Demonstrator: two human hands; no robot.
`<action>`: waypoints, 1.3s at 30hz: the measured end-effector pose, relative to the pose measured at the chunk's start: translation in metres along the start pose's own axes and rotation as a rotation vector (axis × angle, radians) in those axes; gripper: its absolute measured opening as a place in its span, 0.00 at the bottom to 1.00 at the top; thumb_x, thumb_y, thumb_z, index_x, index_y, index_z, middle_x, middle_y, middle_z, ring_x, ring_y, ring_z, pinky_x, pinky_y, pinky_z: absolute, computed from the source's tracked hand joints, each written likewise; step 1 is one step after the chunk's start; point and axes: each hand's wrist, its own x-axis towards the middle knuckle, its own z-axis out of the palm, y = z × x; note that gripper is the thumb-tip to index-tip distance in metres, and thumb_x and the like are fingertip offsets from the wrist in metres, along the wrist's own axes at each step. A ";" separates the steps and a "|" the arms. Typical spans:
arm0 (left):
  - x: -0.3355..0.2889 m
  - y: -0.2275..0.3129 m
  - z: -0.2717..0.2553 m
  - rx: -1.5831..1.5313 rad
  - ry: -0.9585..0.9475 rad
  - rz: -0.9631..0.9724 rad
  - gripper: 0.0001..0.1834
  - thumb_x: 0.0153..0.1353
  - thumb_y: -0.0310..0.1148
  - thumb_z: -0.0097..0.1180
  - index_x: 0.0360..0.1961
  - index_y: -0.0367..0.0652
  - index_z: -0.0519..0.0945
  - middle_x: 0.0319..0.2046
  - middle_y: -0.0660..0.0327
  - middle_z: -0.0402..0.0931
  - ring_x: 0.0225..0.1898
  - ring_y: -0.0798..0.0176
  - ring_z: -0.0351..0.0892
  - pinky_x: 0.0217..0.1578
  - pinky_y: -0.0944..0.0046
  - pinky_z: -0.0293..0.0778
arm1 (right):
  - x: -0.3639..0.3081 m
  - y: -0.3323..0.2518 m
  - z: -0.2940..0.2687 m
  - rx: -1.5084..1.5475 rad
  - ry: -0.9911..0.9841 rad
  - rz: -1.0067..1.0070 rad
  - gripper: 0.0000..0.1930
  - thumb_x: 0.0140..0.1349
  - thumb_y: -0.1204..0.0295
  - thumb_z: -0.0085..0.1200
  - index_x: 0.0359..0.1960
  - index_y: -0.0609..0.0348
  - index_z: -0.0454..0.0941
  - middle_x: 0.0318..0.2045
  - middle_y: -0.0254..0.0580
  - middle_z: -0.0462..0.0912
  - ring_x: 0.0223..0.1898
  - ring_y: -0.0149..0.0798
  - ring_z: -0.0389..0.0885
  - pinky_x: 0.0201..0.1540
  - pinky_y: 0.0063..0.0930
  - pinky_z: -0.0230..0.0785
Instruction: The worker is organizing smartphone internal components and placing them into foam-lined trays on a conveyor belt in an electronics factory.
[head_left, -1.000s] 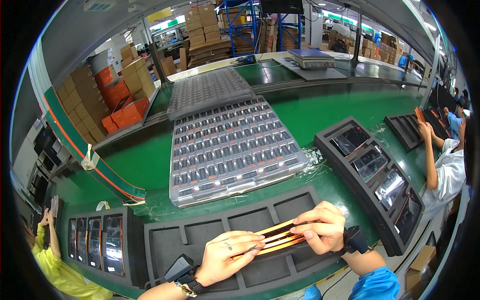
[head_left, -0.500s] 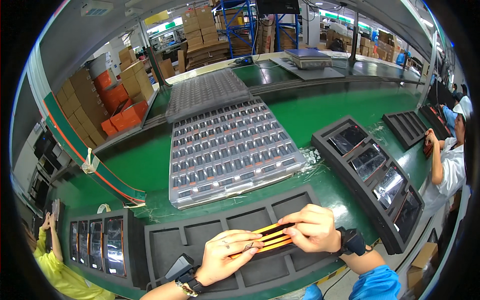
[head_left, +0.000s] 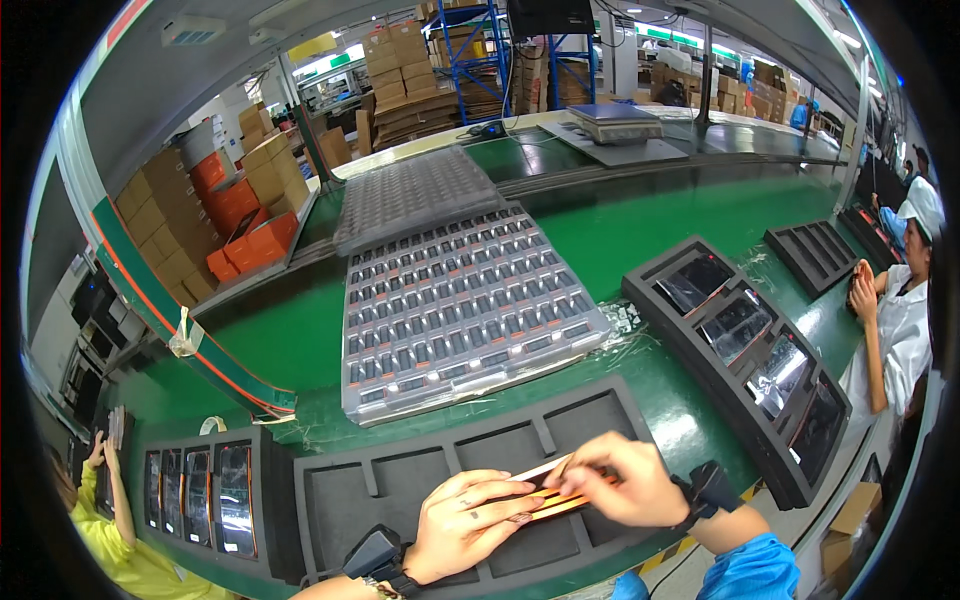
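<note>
Low over a black foam tray, my left hand is closed round a few thin flat panels with bright orange edges, stacked with narrow gaps. My right hand is bent over the far right part of the same panels. Its fingers are pinched together at their upper edge, slightly blurred, and whatever lies between the fingertips is hidden. The upper panel leans away from the others and shows a pale edge. Several recessed pockets of the foam tray show around my hands.
Left stands a foam tray of dark glossy panels; another such tray lies right. Beyond my hands is a clear plastic tray of small dark parts, with an empty-looking one behind. A co-worker sits right, another left.
My right hand has turned over and its fingers now curl down onto the panels. The stack has tilted and its upper panel has swung apart from the rest. My left hand keeps its hold.
</note>
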 end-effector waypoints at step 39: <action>0.003 -0.006 -0.007 -0.073 -0.057 -0.046 0.14 0.59 0.29 0.68 0.47 0.53 0.89 0.51 0.65 0.86 0.53 0.58 0.83 0.56 0.60 0.78 | 0.016 0.004 -0.031 0.127 0.074 0.089 0.09 0.64 0.76 0.66 0.45 0.61 0.87 0.37 0.40 0.88 0.37 0.28 0.87 0.36 0.21 0.79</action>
